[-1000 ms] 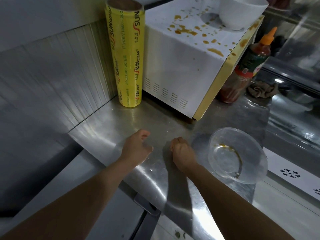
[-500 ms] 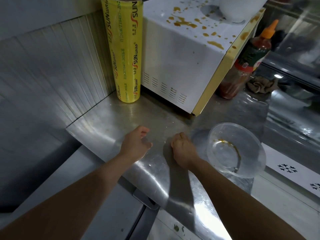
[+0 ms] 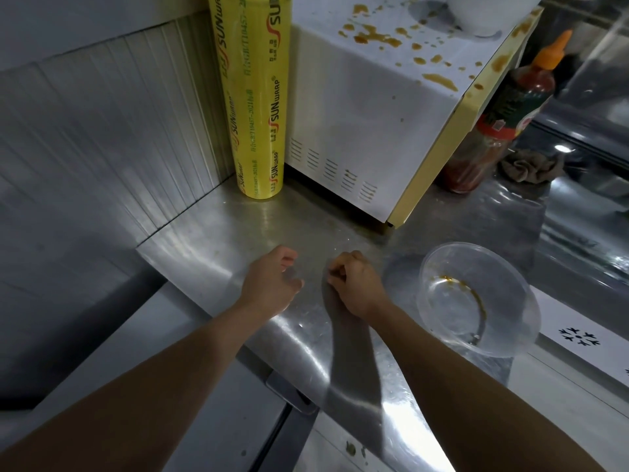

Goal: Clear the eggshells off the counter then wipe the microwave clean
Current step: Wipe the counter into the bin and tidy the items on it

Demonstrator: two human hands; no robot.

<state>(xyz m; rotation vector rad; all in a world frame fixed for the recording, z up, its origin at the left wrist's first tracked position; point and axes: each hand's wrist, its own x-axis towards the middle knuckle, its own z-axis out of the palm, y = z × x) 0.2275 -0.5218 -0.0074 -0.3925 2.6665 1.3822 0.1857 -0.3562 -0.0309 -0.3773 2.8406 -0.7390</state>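
Eggshells: none visible on the steel counter (image 3: 218,233). Your right hand (image 3: 357,287) is curled, contents unclear; left hand (image 3: 269,284) loosely open. Sweep crumbs edgeward.

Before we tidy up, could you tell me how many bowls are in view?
2: a clear plastic bowl on the counter beside the right hand, and a white bowl on the microwave, partly cropped. Others may be out of frame.
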